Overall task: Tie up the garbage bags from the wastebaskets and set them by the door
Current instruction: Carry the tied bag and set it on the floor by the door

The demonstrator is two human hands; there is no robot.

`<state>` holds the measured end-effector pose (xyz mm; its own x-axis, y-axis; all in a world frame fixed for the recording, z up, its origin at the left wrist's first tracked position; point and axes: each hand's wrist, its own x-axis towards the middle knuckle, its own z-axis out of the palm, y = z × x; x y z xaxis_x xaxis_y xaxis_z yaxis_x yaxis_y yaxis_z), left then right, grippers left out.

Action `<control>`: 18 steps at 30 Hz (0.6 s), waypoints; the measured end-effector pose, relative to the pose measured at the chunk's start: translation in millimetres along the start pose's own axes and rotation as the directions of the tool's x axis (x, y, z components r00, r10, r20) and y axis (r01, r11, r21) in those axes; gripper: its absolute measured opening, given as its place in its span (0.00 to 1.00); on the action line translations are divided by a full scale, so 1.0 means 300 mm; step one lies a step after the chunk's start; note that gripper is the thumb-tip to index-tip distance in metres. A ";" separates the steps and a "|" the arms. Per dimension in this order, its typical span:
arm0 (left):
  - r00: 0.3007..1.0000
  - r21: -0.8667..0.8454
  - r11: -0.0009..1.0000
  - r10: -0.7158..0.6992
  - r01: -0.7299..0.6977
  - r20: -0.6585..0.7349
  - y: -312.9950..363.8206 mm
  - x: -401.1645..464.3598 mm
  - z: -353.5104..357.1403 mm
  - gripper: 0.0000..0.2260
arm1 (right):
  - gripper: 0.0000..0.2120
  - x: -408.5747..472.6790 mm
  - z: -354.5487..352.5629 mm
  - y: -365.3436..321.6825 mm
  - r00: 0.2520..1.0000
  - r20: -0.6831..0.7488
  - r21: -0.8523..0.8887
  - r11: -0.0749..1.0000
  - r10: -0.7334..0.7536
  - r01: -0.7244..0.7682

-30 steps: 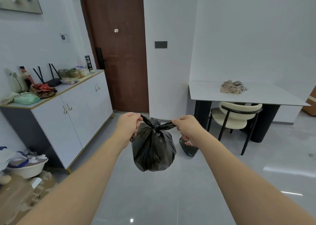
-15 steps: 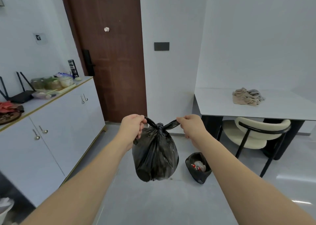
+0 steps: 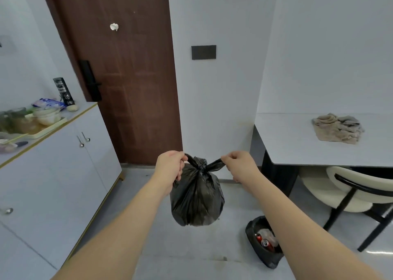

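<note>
Doorway floor, open bag (image 3: 263, 242) half hidden

The bag (image 3: 196, 196) is thin, creased black plastic with a dull sheen, the door (image 3: 125, 71) dark matt wood grain, the floor (image 3: 191, 258) smooth glossy tile, the table (image 3: 297, 143) smooth and matt, the cloth (image 3: 338, 129) on it rough towelling.

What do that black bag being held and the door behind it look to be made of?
The black bag looks like thin plastic film: it creases finely, shines faintly, and its top twists into a tight knot. The door looks like dark brown wood or wood-look laminate, matte, with faint grain and panel lines; which one cannot be told.
</note>
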<state>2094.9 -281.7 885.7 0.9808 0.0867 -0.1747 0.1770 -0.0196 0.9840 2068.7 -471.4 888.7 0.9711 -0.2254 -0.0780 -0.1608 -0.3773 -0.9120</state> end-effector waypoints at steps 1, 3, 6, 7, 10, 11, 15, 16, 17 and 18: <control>1.000 0.003 1.000 -0.022 0.022 -0.004 0.001 0.100 0.007 0.08 | 0.09 0.094 0.021 0.007 1.000 0.008 -0.014 1.000 0.011 -0.011; 0.999 0.015 0.999 -0.052 0.052 -0.015 0.008 0.208 0.004 0.09 | 0.11 0.196 0.042 0.008 0.999 0.025 -0.047 0.998 0.045 -0.043; 0.998 0.058 0.996 -0.061 0.061 -0.001 0.044 0.443 0.008 0.10 | 0.11 0.437 0.089 -0.019 0.997 0.052 -0.054 0.997 0.062 -0.059; 0.998 0.060 0.997 -0.057 0.057 -0.003 0.056 0.520 0.006 0.10 | 0.10 0.516 0.107 -0.035 0.996 0.058 -0.052 0.997 0.065 -0.062; 0.997 0.082 0.994 -0.072 0.073 -0.018 0.070 0.740 0.001 0.10 | 0.09 0.731 0.172 -0.056 0.995 0.078 -0.045 0.997 0.070 -0.066; 0.996 0.108 0.990 -0.086 0.088 -0.022 0.065 0.810 0.000 0.11 | 0.09 0.796 0.197 -0.052 0.993 0.089 -0.045 0.996 0.080 -0.076; 0.989 0.159 0.976 -0.147 0.150 -0.029 0.026 1.110 0.017 0.11 | 0.10 1.069 0.286 -0.007 0.981 0.129 -0.047 0.989 0.147 -0.142; 0.987 0.170 0.973 -0.157 0.159 -0.024 0.011 1.190 0.027 0.11 | 0.10 1.143 0.309 0.008 0.978 0.133 -0.032 0.987 0.161 -0.158; 0.986 0.180 0.969 -0.166 0.167 -0.019 -0.005 1.270 0.038 0.10 | 0.09 1.219 0.333 0.025 0.975 0.138 -0.017 0.985 0.173 -0.172; 0.984 0.184 0.967 -0.177 0.177 -0.016 -0.027 1.349 0.048 0.10 | 0.09 1.294 0.359 0.043 0.973 0.143 -0.005 0.983 0.181 -0.182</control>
<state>2491.6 -260.9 806.6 0.9326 0.1052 -0.3453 0.3596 -0.1871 0.9142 2462.7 -467.1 803.3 0.9410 -0.1595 -0.2985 -0.3360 -0.3342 -0.8806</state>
